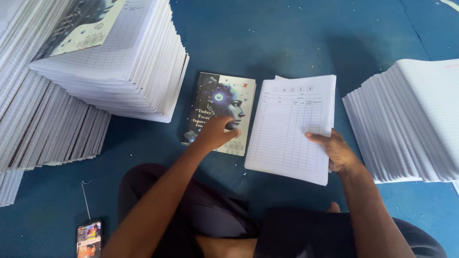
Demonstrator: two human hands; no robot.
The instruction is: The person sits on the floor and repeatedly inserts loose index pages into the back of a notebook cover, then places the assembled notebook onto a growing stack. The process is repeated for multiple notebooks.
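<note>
My left hand lies flat on the cover, holding nothing | my right hand pinches the pages (at 3 o'clock from the cover) | both on the blue floor

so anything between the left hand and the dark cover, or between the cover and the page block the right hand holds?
Nothing visible. The left hand already rests on the dark printed cover. Only a narrow strip of bare blue floor separates the cover from the ruled page block, which the right hand grips at its right edge.
</note>
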